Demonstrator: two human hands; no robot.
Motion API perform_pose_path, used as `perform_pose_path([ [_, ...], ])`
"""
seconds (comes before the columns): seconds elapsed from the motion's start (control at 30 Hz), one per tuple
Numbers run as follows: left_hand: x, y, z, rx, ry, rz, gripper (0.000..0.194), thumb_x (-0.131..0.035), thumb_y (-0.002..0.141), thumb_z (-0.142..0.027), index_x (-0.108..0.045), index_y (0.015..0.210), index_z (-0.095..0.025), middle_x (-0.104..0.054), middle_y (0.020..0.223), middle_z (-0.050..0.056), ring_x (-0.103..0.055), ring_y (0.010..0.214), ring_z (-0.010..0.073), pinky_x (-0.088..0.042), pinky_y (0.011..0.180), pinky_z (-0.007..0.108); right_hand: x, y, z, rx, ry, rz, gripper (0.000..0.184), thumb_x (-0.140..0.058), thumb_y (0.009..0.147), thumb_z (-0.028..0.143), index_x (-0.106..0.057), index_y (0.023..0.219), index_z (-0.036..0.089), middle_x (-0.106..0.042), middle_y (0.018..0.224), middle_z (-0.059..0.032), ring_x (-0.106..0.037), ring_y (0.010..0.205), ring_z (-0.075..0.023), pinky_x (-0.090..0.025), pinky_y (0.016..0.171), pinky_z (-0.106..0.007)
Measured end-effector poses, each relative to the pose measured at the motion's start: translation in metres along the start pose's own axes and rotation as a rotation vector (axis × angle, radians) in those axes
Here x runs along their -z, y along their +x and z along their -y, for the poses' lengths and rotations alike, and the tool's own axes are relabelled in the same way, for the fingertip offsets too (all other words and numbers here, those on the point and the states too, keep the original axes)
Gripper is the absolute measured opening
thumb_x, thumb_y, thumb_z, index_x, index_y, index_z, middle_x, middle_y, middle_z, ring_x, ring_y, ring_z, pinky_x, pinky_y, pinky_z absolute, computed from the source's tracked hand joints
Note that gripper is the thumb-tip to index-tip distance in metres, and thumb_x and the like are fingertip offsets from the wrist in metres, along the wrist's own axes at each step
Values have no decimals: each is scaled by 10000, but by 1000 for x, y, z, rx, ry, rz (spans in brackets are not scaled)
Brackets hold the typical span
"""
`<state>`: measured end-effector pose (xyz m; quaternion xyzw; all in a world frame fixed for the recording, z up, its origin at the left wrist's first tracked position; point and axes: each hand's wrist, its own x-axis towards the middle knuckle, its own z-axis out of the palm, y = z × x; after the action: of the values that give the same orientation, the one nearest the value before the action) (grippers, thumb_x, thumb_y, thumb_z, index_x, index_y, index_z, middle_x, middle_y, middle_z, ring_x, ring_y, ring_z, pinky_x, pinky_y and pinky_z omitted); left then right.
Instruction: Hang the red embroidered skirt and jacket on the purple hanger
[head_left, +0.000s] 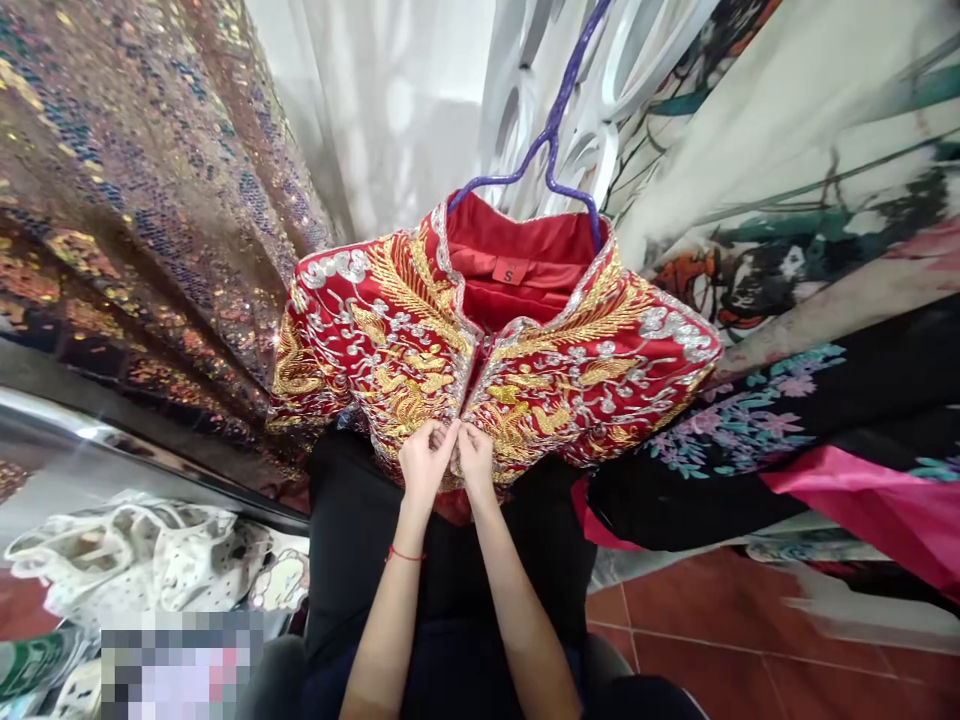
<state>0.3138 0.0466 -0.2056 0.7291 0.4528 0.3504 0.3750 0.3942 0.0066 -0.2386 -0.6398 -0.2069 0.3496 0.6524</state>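
Note:
A red jacket (pixel 592 385) with gold and silver embroidery hangs in front of me from a purple hanger (pixel 553 150). Its stand collar gapes at the top, where a red label marked S (pixel 509 271) shows inside. The front edges lie apart below the collar and come together lower down. There, my left hand (pixel 427 455) pinches the jacket's front edge. Right beside it, almost touching, my right hand (pixel 474 455) is closed on the other edge. Whatever fastening may be between the fingertips is hidden. The jacket's lower part lies against my black-clad lap.
A sequinned curtain-like cloth (pixel 150 200) hangs at the left. White patterned fabric (pixel 787 200) and a black floral garment with pink lining (pixel 750 420) are at the right. A spotted white cloth bag (pixel 150 555) lies lower left. Red floor tiles (pixel 697 610) show lower right.

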Motion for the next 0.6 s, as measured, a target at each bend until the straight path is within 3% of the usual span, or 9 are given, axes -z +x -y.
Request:
perform_pose_path([
  [0.1, 1, 2, 3, -1, 32, -1, 351, -655, 869, -517, -589, 732, -201, -631, 651, -39, -596, 603, 99, -413, 659, 196, 10, 2, -18, -153, -55, 107, 517, -539, 884, 615, -434, 567, 220, -433, 441, 68, -371, 349, -77, -337, 390, -240],
  [0.17, -1, 2, 8, 12, 77, -9, 358, -649, 867, -519, -586, 716, -201, -625, 642, -37, -592, 600, 102, -397, 651, 195, 16, 5, -31, -262, -106, 159, 466, -557, 937, 540, -526, 640, 183, -505, 515, 58, -444, 404, -77, -400, 433, -227],
  [0.27, -6, 1, 15, 78, 176, -22, 345, -620, 882, -451, -563, 654, -200, -581, 582, -44, -550, 553, 99, -343, 609, 203, 18, 8, -49, -409, -194, 215, 302, -599, 971, 435, -651, 1021, 141, -676, 898, -17, -643, 720, -118, -564, 662, -279],
  [0.37, -7, 1, 21, 117, 251, 0, 349, -593, 882, -405, -535, 606, -199, -522, 528, -51, -497, 514, 97, -309, 592, 211, 15, 9, -62, -514, -267, 267, 367, -623, 963, 391, -604, 1254, 170, -644, 1228, -84, -661, 1027, -200, -584, 872, -404],
  [0.6, 6, 2, 25, 85, 288, 166, 273, -662, 816, -416, -581, 660, -208, -555, 548, -72, -530, 539, 87, -331, 612, 192, 15, 7, -69, -592, -357, 335, 384, -618, 965, 391, -592, 1282, 176, -627, 1276, -94, -649, 1083, -217, -569, 921, -438],
])
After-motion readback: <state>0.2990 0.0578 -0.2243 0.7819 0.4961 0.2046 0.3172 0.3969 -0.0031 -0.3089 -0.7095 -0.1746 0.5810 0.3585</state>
